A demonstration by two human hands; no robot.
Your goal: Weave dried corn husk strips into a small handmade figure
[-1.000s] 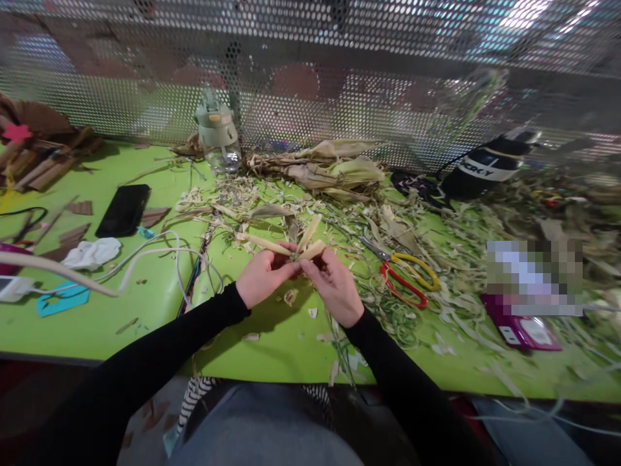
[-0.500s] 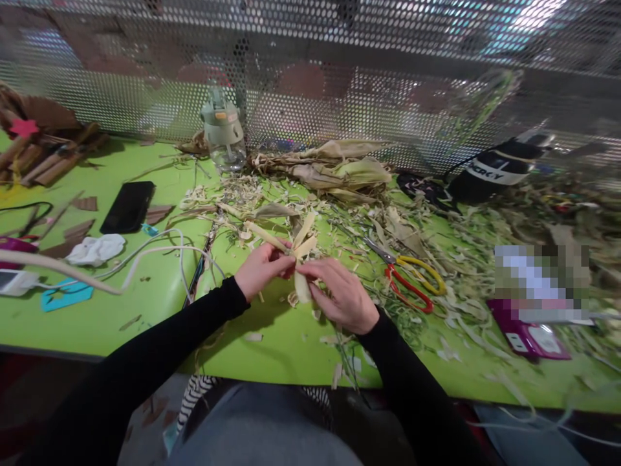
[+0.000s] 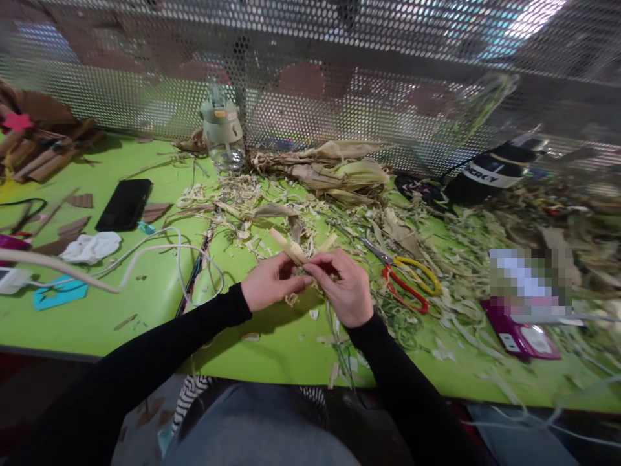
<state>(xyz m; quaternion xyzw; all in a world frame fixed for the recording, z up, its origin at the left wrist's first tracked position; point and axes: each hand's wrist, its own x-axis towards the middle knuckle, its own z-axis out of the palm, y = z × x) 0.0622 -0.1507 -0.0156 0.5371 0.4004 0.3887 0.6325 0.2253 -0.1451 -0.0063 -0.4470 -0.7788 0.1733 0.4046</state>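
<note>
Left hand point(image 3: 270, 283) and right hand point(image 3: 345, 285) in close pinching grip on pale husk strips point(image 3: 295, 249), 1 pair of scissors point(image 3: 389, 261) nearby.

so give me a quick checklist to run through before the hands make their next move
1. Left hand has a grip on the pale strips: ok, its fingers hold them from the left.
2. Right hand has a grip too: ok, thumb and fingers pinch the strips.
3. Strips joined where they meet: cannot tell, the fingers hide that spot.
4. Scissors within easy reach: ok, they seem close, lying to the right of the right hand.
5. Table free of loose scraps: not ok, bits are scattered over it.
6. White cable free of the left sleeve: cannot tell, its loop comes very near.
</note>
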